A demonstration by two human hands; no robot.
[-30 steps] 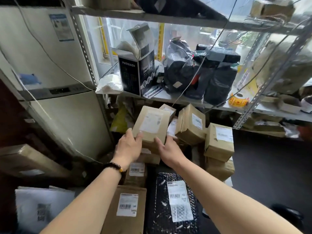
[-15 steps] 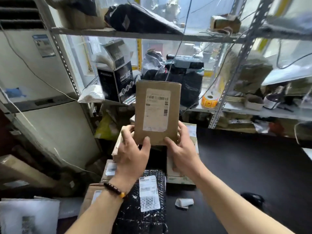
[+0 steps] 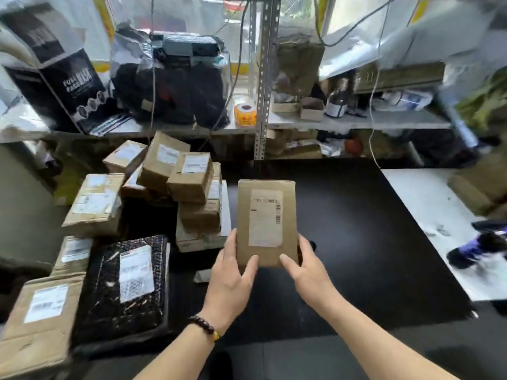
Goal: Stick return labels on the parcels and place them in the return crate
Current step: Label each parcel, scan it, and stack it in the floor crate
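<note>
Over the black table (image 3: 356, 229) we hold a flat brown parcel (image 3: 266, 223) between both hands, its long side running away from us and its white printed label (image 3: 265, 218) facing up. Our left hand (image 3: 230, 281) grips the near left corner, thumb pressed on the top face and fingers curled along the left edge. Our right hand (image 3: 307, 270) grips the near right corner the same way, thumb on top, fingers wrapped around the right edge. We cannot tell whether the parcel's far end rests on the table or hangs just above it.

To the left, a loose heap of labelled cardboard parcels (image 3: 175, 174) is stacked on the table's far left part. Nearer us on that side lies a black bubble mailer (image 3: 123, 283) with a white label, and beside it a flattened brown box (image 3: 41, 319). A small scrap of grey paper (image 3: 201, 276) lies on the table just left of our left hand.

Behind the table runs a metal shelf (image 3: 356, 122); on it stand a roll of orange stickers (image 3: 245, 114), some black plastic bags (image 3: 175, 89) and a black mask carton (image 3: 63, 86). A white board (image 3: 428, 215) lies along the table's right edge. Much of the right side is blurred.
</note>
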